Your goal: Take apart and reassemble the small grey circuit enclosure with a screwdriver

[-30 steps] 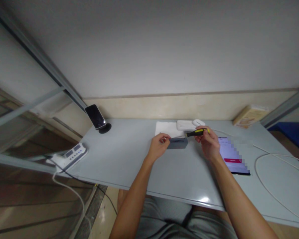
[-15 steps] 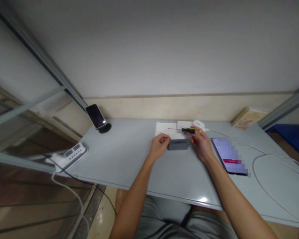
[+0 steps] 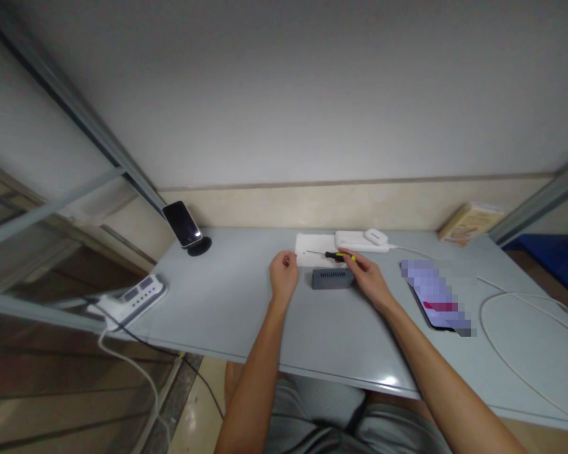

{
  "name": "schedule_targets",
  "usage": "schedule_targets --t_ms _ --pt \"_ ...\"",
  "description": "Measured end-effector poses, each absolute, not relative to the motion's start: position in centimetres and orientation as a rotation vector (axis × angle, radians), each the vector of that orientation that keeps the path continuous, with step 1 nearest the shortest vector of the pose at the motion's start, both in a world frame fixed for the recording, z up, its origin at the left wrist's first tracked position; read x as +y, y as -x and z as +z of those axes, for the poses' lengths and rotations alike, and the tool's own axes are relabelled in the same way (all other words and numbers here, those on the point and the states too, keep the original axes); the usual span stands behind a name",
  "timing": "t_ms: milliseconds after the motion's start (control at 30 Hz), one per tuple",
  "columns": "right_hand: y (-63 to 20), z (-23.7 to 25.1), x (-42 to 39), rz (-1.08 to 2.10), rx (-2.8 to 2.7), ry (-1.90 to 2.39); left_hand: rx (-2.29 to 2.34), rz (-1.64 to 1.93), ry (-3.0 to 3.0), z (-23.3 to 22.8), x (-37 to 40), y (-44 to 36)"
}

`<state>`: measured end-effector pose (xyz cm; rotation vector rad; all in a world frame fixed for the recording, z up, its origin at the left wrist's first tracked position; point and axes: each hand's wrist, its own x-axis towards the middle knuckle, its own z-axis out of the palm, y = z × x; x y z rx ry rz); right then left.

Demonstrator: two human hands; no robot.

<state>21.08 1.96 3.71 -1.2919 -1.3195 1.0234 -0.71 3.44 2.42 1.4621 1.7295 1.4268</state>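
Observation:
My right hand (image 3: 368, 279) holds a screwdriver (image 3: 336, 256) with a black and yellow handle, its thin shaft pointing left over a sheet of white paper (image 3: 315, 242). Below the screwdriver, a dark grey box (image 3: 329, 280) with a row of slots rests on the table, close to the right fingers; I cannot tell whether they touch it. Left of the box and apart from it is my left hand (image 3: 284, 276), its fingers curled and pinched at the paper's left edge. Whatever may be between those fingertips is too small to name. A dark speck shows near the screwdriver's tip.
A white power bank-like block (image 3: 355, 241) with a small white case (image 3: 375, 237) lies behind the right hand. To the right are a large phone (image 3: 430, 296), a looped white cable (image 3: 485, 318) and a box (image 3: 471, 222). A phone on a stand (image 3: 182, 224) and a power strip (image 3: 132, 299) are left.
My left hand has let go of the grey box and moved left. The right hand has brought the screwdriver left and slightly down. The box sits a little further left in view.

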Motion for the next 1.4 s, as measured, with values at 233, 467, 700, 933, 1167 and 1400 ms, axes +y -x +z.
schedule_targets --t_ms 233,467,700,933,1167,1400 --pt "-21.1 3.9 1.9 1.052 -1.322 1.279 1.756 1.393 -1.615 2.0 3.5 0.8" --pt "-21.4 4.3 1.6 1.074 -1.258 1.252 1.755 1.305 -1.906 1.6 3.2 0.9" --pt "-21.6 4.7 1.6 1.048 -1.218 1.17 1.644 1.318 -1.85 1.6 3.4 0.7" --pt "-21.9 4.4 1.9 1.1 -1.168 1.132 1.559 1.309 -1.872 1.8 3.4 0.6" --pt "-22.1 4.3 2.0 1.127 -1.125 1.096 1.627 1.247 -1.984 2.0 3.4 0.9" --pt "-22.3 4.4 2.0 1.122 -1.15 1.1 1.684 1.168 -2.098 2.2 3.1 0.6"
